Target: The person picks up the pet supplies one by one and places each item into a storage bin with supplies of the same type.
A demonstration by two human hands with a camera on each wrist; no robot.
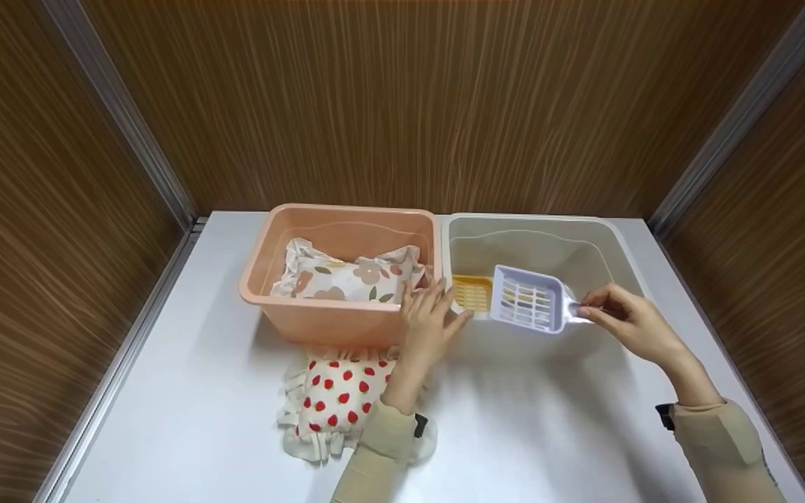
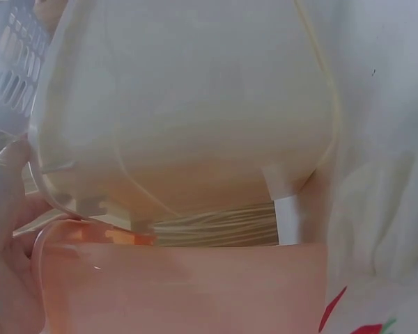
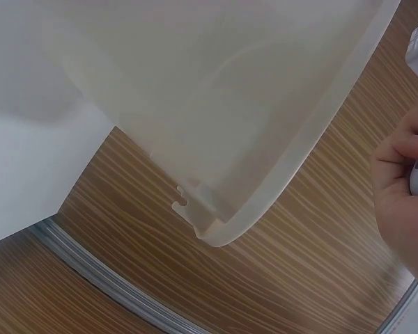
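Note:
My right hand [image 1: 629, 325] pinches the handle of a lavender slotted litter scoop [image 1: 528, 299], held over the front rim of a cream plastic bin [image 1: 542, 349]. The right wrist view catches this hand [image 3: 407, 174] and part of the scoop at its right edge. Spread, fairly straight fingers of my left hand [image 1: 427, 328] rest where the cream bin meets a peach bin [image 1: 332, 323]. Seen from the left wrist, that hand [image 2: 10, 236] touches both rims. A yellow slotted scoop [image 1: 472, 293] lies inside the cream bin, partly hidden behind the lavender one.
Inside the peach bin is a floral ruffled cloth item [image 1: 353, 279]. A strawberry-print ruffled cushion [image 1: 339, 395] lies in front, beside my left forearm. Both bins stand on a white table [image 1: 186, 391], with wood-grain panels [image 1: 402, 105] at the back and sides.

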